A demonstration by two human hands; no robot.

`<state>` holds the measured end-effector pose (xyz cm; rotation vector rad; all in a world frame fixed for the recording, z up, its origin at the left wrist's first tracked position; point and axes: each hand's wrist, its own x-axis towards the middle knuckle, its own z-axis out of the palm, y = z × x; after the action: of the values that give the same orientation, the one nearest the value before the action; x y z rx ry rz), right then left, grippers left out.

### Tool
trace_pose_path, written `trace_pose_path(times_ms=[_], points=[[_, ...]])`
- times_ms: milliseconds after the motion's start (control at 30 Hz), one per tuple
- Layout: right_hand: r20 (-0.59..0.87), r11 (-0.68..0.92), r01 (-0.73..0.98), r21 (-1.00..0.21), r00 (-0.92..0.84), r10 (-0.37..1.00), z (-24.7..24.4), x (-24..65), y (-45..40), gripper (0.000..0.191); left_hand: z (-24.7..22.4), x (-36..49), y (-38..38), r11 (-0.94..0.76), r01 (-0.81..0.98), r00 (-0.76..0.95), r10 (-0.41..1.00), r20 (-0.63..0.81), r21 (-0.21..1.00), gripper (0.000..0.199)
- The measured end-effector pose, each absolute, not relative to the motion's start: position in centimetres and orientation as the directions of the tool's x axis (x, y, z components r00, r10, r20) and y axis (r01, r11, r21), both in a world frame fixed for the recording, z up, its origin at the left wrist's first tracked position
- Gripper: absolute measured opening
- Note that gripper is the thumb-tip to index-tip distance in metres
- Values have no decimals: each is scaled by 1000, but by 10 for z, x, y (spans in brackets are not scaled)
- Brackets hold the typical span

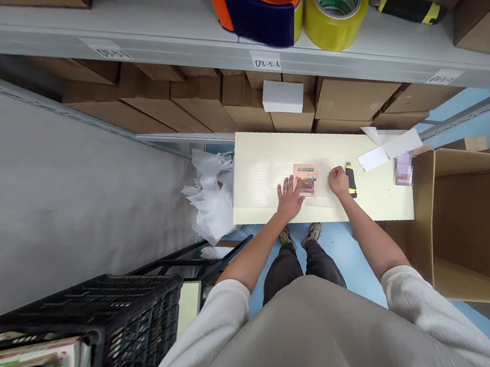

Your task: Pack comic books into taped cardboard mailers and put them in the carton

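A small pink book [311, 173] with a colourful cover picture lies flat on a thin translucent sheet [263, 176], which is spread over the cream tabletop. My left hand [289, 197] rests with fingers stretched out over the book's lower left part, touching its cover. To the right of the book, my right hand [338, 180] is closed in a fist near the sheet's right side; whatever its fingers hold is hidden. Just beyond that fist lies a black and yellow utility knife [351, 180] on the table.
White papers [388, 149] and a blurred purple item [403, 168] lie at the table's right end. An open cardboard box [432, 215] stands beyond. Crumpled white sheets [215, 198] hang at the left. Overhead, a shelf [155, 37] holds a tape dispenser [258, 10] and yellow tape [333, 32]. A black crate [142, 324] is lower left.
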<state>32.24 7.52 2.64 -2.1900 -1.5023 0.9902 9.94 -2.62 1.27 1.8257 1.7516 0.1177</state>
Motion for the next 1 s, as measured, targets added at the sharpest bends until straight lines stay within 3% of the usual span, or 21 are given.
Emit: trace_pose_path(times_ms=[333,633,767,900,1000], points=[[-411,-475,668,-573,267,872,25,325,74,35,18,96,-28,15,875,162,933,-321,485,70],[-401,-366,653,-663,104,910,43,312,72,12,21,94,-28,5,881,163,936,-313,474,68],[-396,-305,654,-693,9,918,49,288,69,16,23,92,-29,-3,883,166,937,-307,469,67],[-454,-348,631,-693,-7,891,47,265,67,27,25,90,-30,-16,889,176,935,-308,457,68],[-525,-402,605,-687,-30,851,42,258,66,22,30,89,-29,-21,890,169,943,-286,455,71]])
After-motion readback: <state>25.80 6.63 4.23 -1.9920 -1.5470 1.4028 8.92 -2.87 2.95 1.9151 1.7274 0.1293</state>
